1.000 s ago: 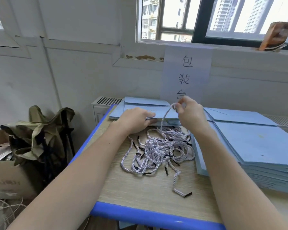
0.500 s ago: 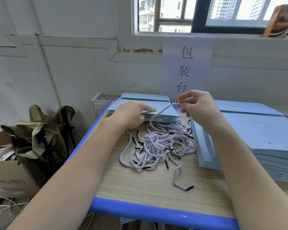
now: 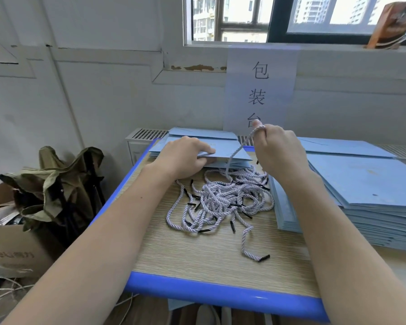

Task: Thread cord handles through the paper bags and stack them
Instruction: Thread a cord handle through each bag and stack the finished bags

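Head view: left hand (image 3: 185, 158) grips a paper bag (image 3: 223, 152) on the worktop (image 3: 197, 259); right hand (image 3: 279, 151) pinches a cord (image 3: 240, 146) being threaded. Most bags (image 3: 361, 184) and cords (image 3: 223, 202) likely wait.

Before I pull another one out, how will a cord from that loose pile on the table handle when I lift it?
Probably floppy: the cord held up by the right hand hangs slack. Likely to snag, since the cord pile lies tangled, so neighbours may come along. The twisted surface looks grippy, not slippery.
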Available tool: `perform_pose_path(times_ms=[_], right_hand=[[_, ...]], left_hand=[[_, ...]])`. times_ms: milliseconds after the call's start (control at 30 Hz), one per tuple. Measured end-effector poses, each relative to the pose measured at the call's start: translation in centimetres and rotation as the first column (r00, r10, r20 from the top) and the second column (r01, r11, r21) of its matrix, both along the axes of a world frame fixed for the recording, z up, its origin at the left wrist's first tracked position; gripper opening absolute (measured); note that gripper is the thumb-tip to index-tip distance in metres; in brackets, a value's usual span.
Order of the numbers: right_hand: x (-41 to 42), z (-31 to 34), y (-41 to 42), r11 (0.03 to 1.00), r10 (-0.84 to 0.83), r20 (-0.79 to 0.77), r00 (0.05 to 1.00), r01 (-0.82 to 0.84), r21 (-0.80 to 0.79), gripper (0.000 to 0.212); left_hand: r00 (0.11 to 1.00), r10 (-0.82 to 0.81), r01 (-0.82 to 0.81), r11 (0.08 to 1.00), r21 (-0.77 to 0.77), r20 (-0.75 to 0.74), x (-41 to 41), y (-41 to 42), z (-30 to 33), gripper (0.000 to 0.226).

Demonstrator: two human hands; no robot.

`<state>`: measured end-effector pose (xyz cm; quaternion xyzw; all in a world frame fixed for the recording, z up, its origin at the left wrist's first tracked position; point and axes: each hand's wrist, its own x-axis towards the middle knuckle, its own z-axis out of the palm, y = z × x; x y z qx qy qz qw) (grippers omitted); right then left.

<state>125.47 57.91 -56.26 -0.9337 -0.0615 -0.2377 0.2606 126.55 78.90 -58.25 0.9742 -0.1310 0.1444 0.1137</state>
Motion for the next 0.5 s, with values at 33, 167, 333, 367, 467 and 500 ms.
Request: perform_pose_path(times_ms=[33,167,333,367,467,500], right_hand=[[-0.09,0.13,-0.03,0.997,0.041,-0.011,0.999,-0.04,0.062,0.06],[0.27,0.27,-0.16,0.961,0.192,-0.058,0.98,-0.176,0.216,0.049],[0.64,0.4,-0.74,0.907,0.322,-0.173,0.931,-0.251,0.338,0.019],[0.62,0.42,-0.76,0.907,0.321,-0.174,0.931,-0.25,0.338,0.019],[0.59,0.31,-0.76,0.918,0.301,-0.15,0.942,-0.244,0.311,0.027],[0.59,0.28,-0.79,0.92,0.296,-0.139,0.945,-0.243,0.306,0.028]], left_hand=[[1.0,0.0,0.0,1.0,-0.01,0.0,0.05,0.01,-0.03,0.035],[1.0,0.002,-0.002,1.0,-0.018,0.03,0.24,0.02,-0.08,0.033],[0.999,-0.013,0.014,1.0,-0.028,0.035,0.16,-0.04,-0.12,0.031],[0.999,-0.017,0.018,0.999,-0.029,0.034,0.16,-0.05,-0.12,0.032],[0.999,-0.025,0.026,0.999,-0.027,0.035,0.27,0.0,-0.19,0.034],[0.999,-0.029,0.03,0.999,-0.028,0.04,0.35,0.03,-0.27,0.033]])
